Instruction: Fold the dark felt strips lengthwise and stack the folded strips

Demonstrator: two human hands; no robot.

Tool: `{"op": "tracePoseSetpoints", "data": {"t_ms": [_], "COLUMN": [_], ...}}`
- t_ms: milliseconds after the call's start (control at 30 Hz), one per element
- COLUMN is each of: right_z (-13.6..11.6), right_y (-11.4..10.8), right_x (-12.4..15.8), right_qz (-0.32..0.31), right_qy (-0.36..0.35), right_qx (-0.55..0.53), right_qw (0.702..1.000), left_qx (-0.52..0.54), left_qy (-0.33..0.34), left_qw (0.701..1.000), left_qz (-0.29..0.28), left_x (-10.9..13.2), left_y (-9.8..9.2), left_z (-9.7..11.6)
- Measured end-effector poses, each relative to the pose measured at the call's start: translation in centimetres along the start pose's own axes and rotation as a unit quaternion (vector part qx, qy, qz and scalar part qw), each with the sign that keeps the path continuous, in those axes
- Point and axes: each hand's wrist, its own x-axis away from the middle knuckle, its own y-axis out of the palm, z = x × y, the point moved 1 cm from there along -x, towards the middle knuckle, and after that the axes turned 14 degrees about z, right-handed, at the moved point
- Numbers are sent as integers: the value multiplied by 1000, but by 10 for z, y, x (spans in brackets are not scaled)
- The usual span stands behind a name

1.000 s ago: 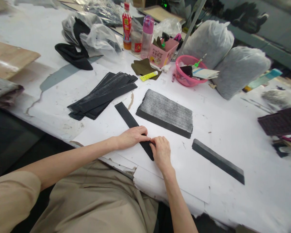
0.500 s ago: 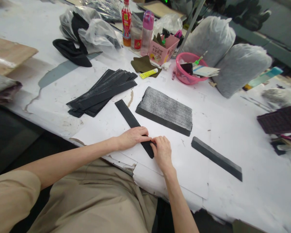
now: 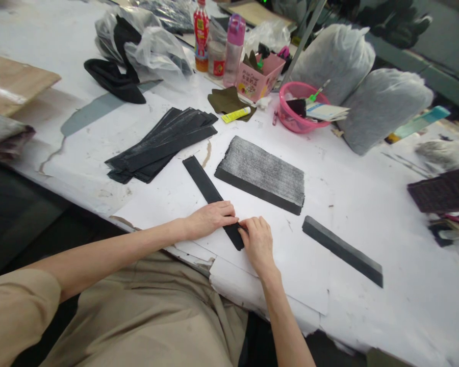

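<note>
A long black strip lies slantwise on the white paper in front of me. My left hand rests across its lower part, fingers closed together on its right edge. Against the same edge, near the strip's lower end, my right hand is closed in a pinch. The fingertips of both hands almost meet there, and they hide what part of the edge is pinched. Beyond the strip lies a thick stack of grey-topped black pieces. To my right is a narrow stack of black strips.
A fanned pile of black strips lies at the left. Farther back are a yellow tube, a pink basket, a pink box, a drink bottle and stuffed plastic bags. The table's front edge is close to my lap.
Both hands stay at the same spot on the black strip, with hardly any visible movement. The whole view has shifted very slightly.
</note>
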Motion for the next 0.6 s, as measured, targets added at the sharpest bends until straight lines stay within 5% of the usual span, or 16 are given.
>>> {"op": "tracePoseSetpoints", "data": {"t_ms": [600], "right_z": [2], "right_y": [-8], "right_x": [10], "right_qz": [9], "right_qy": [-5], "right_qx": [-1], "right_qw": [1000], "left_qx": [-87], "left_qy": [58], "left_qw": [994], "left_qz": [-20], "left_x": [1], "left_y": [4], "left_z": [5]}}
